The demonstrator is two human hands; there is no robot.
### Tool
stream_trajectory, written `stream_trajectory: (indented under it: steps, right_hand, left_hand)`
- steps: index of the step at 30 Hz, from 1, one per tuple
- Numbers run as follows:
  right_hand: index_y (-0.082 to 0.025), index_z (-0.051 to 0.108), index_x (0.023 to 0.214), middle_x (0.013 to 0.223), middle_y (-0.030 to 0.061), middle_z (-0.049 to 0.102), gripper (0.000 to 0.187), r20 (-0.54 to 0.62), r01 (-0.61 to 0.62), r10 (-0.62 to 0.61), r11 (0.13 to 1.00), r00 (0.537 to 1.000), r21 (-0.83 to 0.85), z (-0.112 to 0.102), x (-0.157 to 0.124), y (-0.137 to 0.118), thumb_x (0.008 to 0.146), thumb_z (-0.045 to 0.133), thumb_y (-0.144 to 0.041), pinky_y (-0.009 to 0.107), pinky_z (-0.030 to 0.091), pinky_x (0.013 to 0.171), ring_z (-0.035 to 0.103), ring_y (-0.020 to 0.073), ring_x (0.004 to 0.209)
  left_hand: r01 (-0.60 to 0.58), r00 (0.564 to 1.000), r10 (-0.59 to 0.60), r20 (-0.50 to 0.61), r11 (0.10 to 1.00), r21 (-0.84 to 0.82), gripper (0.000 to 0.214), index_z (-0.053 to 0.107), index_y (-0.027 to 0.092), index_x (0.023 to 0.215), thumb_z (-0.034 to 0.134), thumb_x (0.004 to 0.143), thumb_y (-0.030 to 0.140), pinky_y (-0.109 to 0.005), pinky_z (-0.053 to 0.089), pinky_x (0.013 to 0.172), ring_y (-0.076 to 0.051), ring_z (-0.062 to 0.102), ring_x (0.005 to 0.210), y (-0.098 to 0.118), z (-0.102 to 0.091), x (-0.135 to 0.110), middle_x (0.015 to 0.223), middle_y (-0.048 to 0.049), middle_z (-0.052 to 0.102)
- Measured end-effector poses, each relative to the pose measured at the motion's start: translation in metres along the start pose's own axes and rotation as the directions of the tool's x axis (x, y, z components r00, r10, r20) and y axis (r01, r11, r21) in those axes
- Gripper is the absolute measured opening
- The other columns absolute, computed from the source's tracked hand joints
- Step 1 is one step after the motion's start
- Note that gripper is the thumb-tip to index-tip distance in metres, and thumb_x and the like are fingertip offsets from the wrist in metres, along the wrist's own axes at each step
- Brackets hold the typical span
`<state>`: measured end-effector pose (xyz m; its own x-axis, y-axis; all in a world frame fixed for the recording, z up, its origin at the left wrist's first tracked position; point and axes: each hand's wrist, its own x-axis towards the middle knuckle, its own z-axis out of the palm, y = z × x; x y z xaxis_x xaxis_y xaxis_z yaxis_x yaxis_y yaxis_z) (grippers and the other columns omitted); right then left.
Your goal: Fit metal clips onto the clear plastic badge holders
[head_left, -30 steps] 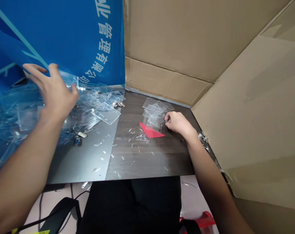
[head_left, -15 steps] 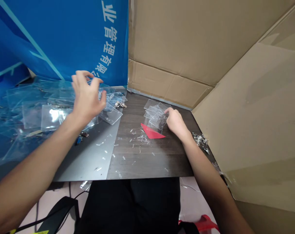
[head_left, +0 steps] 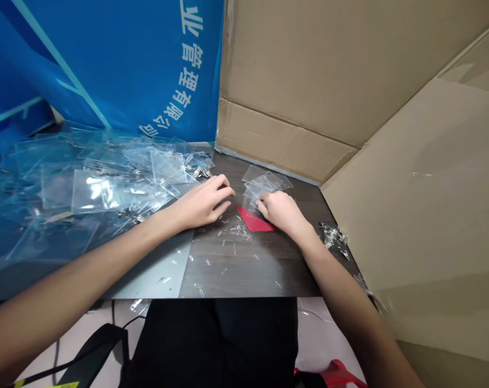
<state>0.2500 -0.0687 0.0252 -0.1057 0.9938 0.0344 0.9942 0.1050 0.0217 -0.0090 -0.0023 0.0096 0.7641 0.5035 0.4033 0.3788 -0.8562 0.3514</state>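
Observation:
My left hand (head_left: 207, 202) hovers above the dark tabletop, fingers apart and nothing in them. Just right of it lies a small loose stack of clear plastic badge sleeves (head_left: 257, 185). My right hand (head_left: 284, 212) is over the near right part of this stack, thumb and fingertips pinched on a sleeve; the exact grip is partly hidden. A red triangular piece (head_left: 253, 222) sticks out beneath the stack, its right end by my right hand. Small clear plastic bits (head_left: 240, 231) are scattered in front of it.
A large heap of clear sleeves with metal clips (head_left: 95, 188) covers the left side. More metal clips (head_left: 334, 236) are piled at the right table edge. Cardboard walls (head_left: 285, 129) rise behind and to the right, and a blue printed sheet (head_left: 127, 64) hangs at back left.
My left hand has moved right and down from above the sleeve heap, towards the small stack. My right hand has shifted slightly left and nearer, over the stack's near edge.

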Motion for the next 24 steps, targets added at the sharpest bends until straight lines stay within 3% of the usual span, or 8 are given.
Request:
stream_trajectory:
  steps: [3,5,7,8,10,13,18,24]
  right_hand:
    - [-0.016,0.081,0.102,0.090,0.0124,0.084,0.031,-0.177,0.100,-0.104,0.994,0.979,-0.033,0.000,-0.007,-0.009,0.114,0.054,-0.026,0.031,0.043,0.068,0.076,0.0235,0.077]
    - [-0.017,0.081,0.099,0.087,0.0098,0.082,0.036,-0.337,0.234,-0.221,0.972,0.915,-0.004,0.003,-0.012,-0.015,0.116,0.050,-0.026,0.031,0.042,0.066,0.074,0.0209,0.076]
    - [-0.018,0.083,0.102,0.084,0.0085,0.081,0.041,-0.442,0.388,-0.339,0.921,0.831,0.024,0.008,-0.016,-0.019,0.118,0.046,-0.028,0.031,0.044,0.068,0.073,0.0197,0.076]
    - [-0.018,0.083,0.105,0.083,0.0080,0.080,0.042,-0.465,0.457,-0.385,0.888,0.797,0.049,0.010,-0.017,-0.021,0.120,0.045,-0.030,0.031,0.046,0.069,0.072,0.0194,0.077]
    - [-0.019,0.083,0.115,0.087,0.0072,0.080,0.038,-0.483,0.562,-0.436,0.813,0.759,0.151,0.014,-0.017,-0.023,0.120,0.050,-0.035,0.031,0.050,0.074,0.071,0.0190,0.078]
    - [-0.021,0.081,0.125,0.086,0.0028,0.077,0.029,-0.496,0.551,-0.333,0.733,0.802,0.399,0.017,-0.016,-0.024,0.114,0.065,-0.043,0.031,0.054,0.076,0.067,0.0170,0.073]
    - [-0.023,0.073,0.129,0.065,-0.0097,0.051,0.037,-0.403,0.323,-0.031,0.653,0.915,0.685,0.018,-0.011,-0.020,0.096,0.085,-0.037,0.031,0.052,0.073,0.052,0.0138,0.060]
    - [-0.023,0.065,0.117,0.080,-0.0050,0.062,0.038,-0.193,0.188,-0.030,0.404,0.981,0.895,0.023,-0.008,-0.022,0.083,0.081,-0.028,0.029,0.052,0.065,0.060,0.0137,0.068]
  left_hand:
    - [0.242,0.968,-0.249,0.019,0.916,-0.321,0.040,0.069,0.017,0.128,0.059,0.106,0.049,-0.048,0.060,0.094,-0.030,0.072,0.104,0.011,0.006,0.002,0.114,-0.0154,0.073]
    - [0.420,0.881,-0.456,0.127,0.629,-0.654,0.047,0.063,0.015,0.129,0.062,0.106,0.056,-0.043,0.062,0.084,-0.027,0.075,0.094,0.019,0.010,0.005,0.107,-0.0151,0.077]
    - [0.461,0.798,-0.543,0.260,0.273,-0.844,0.045,0.059,0.014,0.126,0.072,0.102,0.050,-0.040,0.062,0.081,-0.025,0.078,0.088,0.025,0.011,0.006,0.102,-0.0150,0.079]
    - [0.453,0.773,-0.559,0.301,0.152,-0.879,0.045,0.058,0.014,0.126,0.079,0.097,0.041,-0.040,0.062,0.083,-0.024,0.078,0.087,0.027,0.011,0.007,0.100,-0.0141,0.080]
    - [0.445,0.738,-0.584,0.338,0.045,-0.894,0.054,0.057,0.014,0.129,0.086,0.083,0.017,-0.038,0.061,0.085,-0.020,0.077,0.084,0.029,0.008,0.006,0.100,-0.0108,0.080]
    - [0.447,0.724,-0.612,0.317,0.068,-0.892,0.067,0.054,0.016,0.134,0.080,0.073,0.001,-0.037,0.056,0.082,-0.018,0.074,0.080,0.028,0.004,0.004,0.096,-0.0048,0.078]
    - [0.450,0.715,-0.671,0.197,0.226,-0.864,0.059,0.056,0.017,0.126,0.060,0.071,-0.001,-0.034,0.046,0.076,-0.015,0.062,0.072,0.022,0.010,0.004,0.079,0.0038,0.064]
    - [0.465,0.741,-0.630,0.230,0.235,-0.853,0.047,0.055,0.020,0.118,0.063,0.074,0.009,-0.032,0.038,0.070,-0.014,0.049,0.072,0.026,0.012,0.004,0.084,0.0040,0.054]
